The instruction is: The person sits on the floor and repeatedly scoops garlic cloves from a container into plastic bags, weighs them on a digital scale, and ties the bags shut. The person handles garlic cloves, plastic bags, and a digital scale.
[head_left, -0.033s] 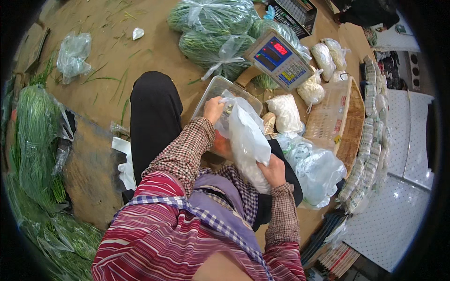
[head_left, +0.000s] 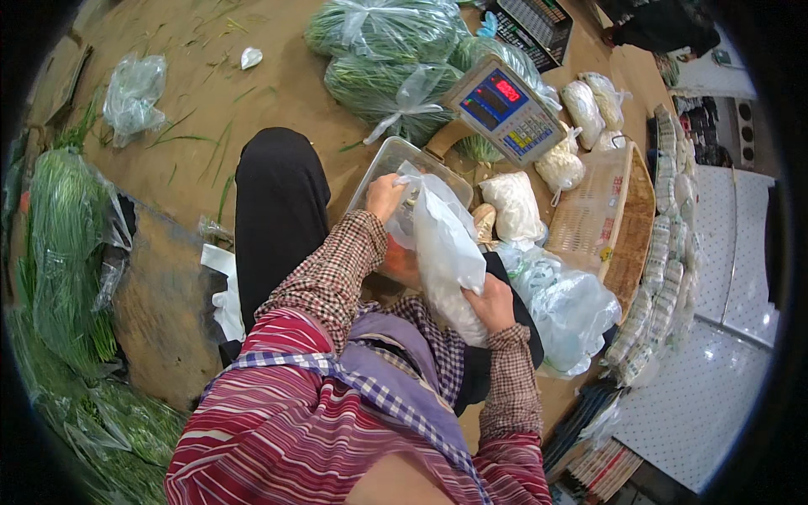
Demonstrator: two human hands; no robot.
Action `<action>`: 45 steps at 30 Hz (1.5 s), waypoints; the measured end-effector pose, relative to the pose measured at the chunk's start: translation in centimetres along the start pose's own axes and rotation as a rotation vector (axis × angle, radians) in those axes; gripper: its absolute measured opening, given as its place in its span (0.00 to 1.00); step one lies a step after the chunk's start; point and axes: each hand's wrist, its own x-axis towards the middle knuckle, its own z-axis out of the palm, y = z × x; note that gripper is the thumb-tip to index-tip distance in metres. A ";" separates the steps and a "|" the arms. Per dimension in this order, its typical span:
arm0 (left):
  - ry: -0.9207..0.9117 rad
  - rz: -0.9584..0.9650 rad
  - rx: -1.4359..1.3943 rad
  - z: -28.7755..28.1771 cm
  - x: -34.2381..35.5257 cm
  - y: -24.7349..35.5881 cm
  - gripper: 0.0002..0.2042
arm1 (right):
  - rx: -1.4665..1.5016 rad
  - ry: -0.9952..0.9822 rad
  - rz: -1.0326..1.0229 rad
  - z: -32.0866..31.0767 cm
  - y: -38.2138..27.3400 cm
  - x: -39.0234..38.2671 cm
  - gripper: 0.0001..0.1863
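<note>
A white translucent plastic bag [head_left: 444, 240] with pale contents slants across my lap. My left hand [head_left: 385, 199] is closed on the bag's upper edge, above a clear plastic tub [head_left: 368, 171]. My right hand [head_left: 491, 305] grips the side of the bag lower down, its fingers wrapped around the plastic. Part of the tub and what lies in it are hidden by the bag and my left arm. Just beyond the tub stands a digital scale display [head_left: 505, 109] with lit red digits.
Bagged green stalks [head_left: 383, 93] lie at the far side, with more green bundles [head_left: 71, 252] on the left. On the right are a filled white bag [head_left: 512, 206], a plastic basket [head_left: 593, 206] and a heap of clear bags [head_left: 568, 316]. A black crate [head_left: 530, 29] stands at the back.
</note>
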 end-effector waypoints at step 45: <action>-0.554 -0.674 -1.741 2.1 -9.1 2.3 0.33 | 0.243 -0.874 0.302 -4.5 -4.0 13.7 0.23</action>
